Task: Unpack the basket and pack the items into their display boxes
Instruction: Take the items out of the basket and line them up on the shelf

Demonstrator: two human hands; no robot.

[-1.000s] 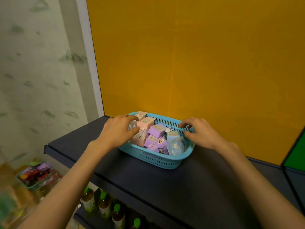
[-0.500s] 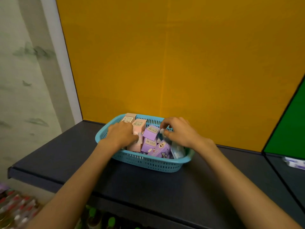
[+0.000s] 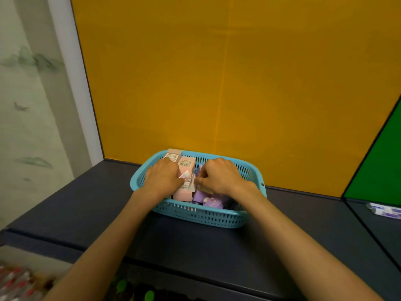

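Observation:
A light blue plastic basket (image 3: 217, 218) stands on the dark shelf (image 3: 82, 205) against the orange back wall. It holds pink boxes (image 3: 187, 165) at the back left and purple boxes (image 3: 211, 203) at the front. Both my hands are inside it, close together. My left hand (image 3: 162, 179) lies over the pink boxes, its fingers curled round a small white and pink item (image 3: 184, 175). My right hand (image 3: 220, 177) is curled and pinches a small pale packet (image 3: 193, 184) in the middle of the basket. Most of the contents are hidden under my hands.
A white and purple pack (image 3: 386, 211) lies on the neighbouring shelf at the right, under a green panel. Bottles with green caps (image 3: 121, 285) stand on the shelf below. A white post borders the shelf on the left.
Both hands have moved from the basket's rim into its middle and closed on small items. The view has shifted right and nearer.

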